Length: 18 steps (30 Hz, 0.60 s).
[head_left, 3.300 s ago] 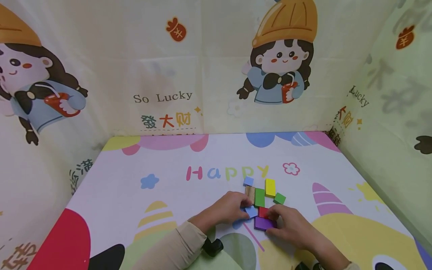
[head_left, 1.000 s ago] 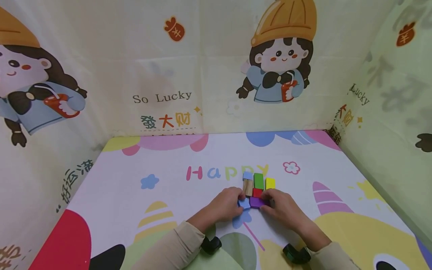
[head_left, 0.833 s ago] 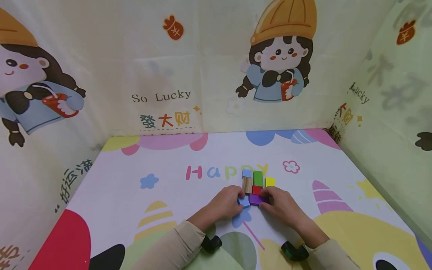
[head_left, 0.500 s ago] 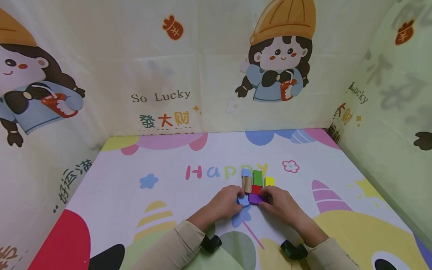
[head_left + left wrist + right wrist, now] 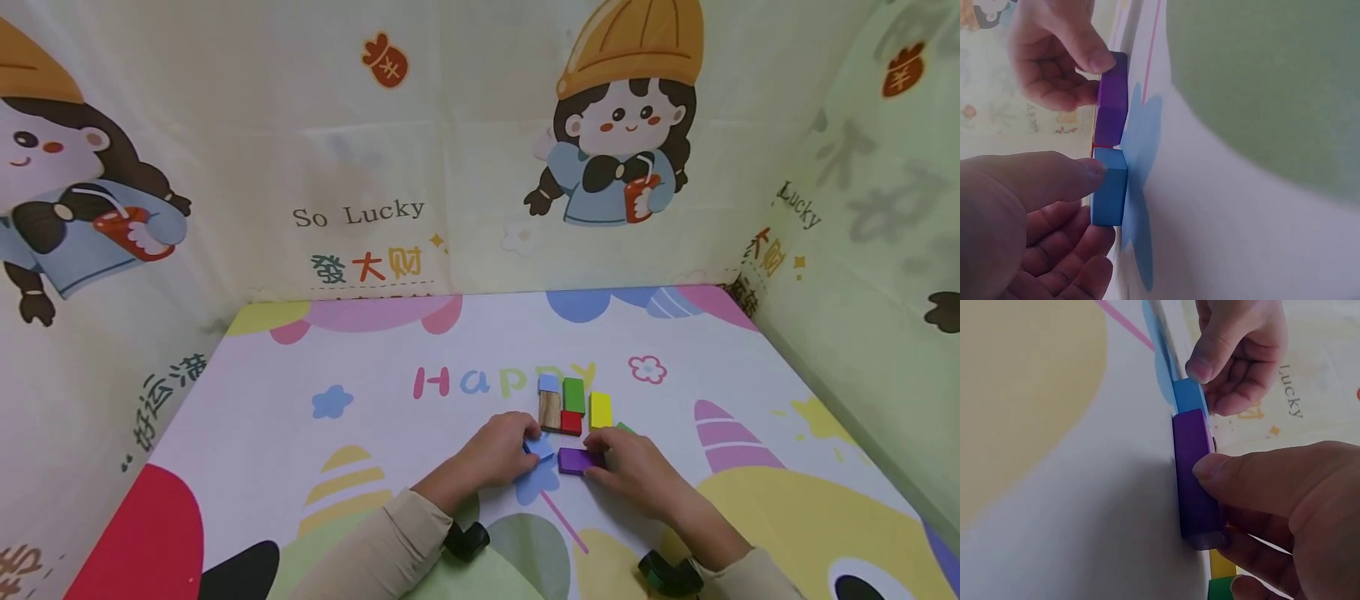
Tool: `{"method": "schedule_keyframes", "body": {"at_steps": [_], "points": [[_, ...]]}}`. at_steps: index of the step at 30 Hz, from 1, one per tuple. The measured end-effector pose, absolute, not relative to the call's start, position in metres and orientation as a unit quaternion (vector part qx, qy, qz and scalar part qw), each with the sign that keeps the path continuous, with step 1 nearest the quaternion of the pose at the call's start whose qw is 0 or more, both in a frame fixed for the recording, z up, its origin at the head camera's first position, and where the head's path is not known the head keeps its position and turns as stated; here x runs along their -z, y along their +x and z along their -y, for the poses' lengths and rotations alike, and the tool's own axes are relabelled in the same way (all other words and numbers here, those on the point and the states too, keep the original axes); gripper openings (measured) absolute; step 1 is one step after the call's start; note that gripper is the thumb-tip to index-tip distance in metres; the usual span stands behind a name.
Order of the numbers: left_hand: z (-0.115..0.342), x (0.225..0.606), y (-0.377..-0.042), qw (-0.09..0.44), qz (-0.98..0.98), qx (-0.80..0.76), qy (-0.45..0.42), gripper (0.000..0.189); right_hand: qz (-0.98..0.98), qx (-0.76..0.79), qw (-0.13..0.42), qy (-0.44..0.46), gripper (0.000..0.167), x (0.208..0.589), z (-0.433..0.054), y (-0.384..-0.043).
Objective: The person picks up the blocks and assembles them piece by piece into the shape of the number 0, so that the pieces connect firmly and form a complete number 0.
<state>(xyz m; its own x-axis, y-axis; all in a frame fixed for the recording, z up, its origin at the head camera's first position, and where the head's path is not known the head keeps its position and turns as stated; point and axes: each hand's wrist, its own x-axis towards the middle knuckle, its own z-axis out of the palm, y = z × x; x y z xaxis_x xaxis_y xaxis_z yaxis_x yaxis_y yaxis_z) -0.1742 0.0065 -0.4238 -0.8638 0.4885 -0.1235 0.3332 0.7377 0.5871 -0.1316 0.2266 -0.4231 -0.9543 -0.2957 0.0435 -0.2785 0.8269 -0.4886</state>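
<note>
My left hand [image 5: 491, 452] pinches a blue block [image 5: 1109, 187] between thumb and fingers on the tabletop. To its right, my right hand [image 5: 637, 471] grips a purple block [image 5: 576, 461], thumb on its near face. A gap parts these two blocks in the head view. Just beyond them, a wood-grain block [image 5: 550, 412] stands against a red block [image 5: 571, 423]. A small blue block [image 5: 548, 382] lies behind the wood-grain one, and a green block [image 5: 573, 395] behind the red one. A yellow block [image 5: 601, 409] sits apart to the right.
Another green block [image 5: 626, 427] shows partly behind my right hand. The tabletop [image 5: 390, 358] carries printed shapes and lettering. Printed cloth walls [image 5: 480, 208] rise at the back and both sides.
Over three seconds, the green, red and purple blocks moved away from me and left. In the last half second, my right hand drew the purple block back, off the red one.
</note>
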Motion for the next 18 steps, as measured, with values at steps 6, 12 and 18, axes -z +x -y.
{"method": "schedule_keyframes", "body": {"at_steps": [6,12,18], "points": [[-0.004,0.424,-0.172,0.130,-0.922,-0.284,0.229,0.025,-0.953,0.255,0.018,-0.159,0.029,0.425,-0.229,-0.127],[-0.004,0.425,-0.170,0.125,-0.921,-0.284,0.236,0.024,-0.949,0.257,0.009,-0.184,0.028,0.427,-0.231,-0.123],[-0.003,0.426,-0.168,0.128,-0.920,-0.286,0.237,0.024,-0.946,0.255,0.005,-0.199,0.029,0.426,-0.232,-0.119]]}}
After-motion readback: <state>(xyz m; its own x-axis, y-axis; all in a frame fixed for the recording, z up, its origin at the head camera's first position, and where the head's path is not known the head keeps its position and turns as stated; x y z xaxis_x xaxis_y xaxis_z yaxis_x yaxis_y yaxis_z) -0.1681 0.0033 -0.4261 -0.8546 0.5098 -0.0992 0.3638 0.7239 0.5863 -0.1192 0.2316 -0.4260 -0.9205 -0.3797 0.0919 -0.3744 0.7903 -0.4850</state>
